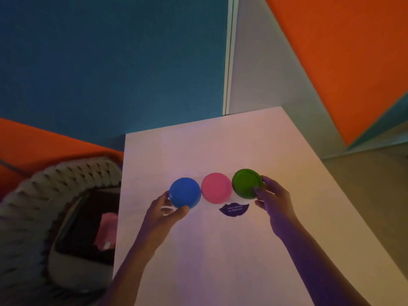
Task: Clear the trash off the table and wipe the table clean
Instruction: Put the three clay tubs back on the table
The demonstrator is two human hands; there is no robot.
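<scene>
The pale counter (220, 250) carries three round lids in a row, touching or nearly so. A woven basket (55, 195) with a dark-lined bin (84, 228) stands at its left edge. The left hand (164, 214) has its grip curled round the blue lid (185, 192), thumb at the near rim. The right hand (272, 198) pinches the green lid (246, 183) at its right edge. The pink lid (216, 187) lies between them, untouched. A torn dark scrap (234, 209) lies just before the pink lid, between both grips.
</scene>
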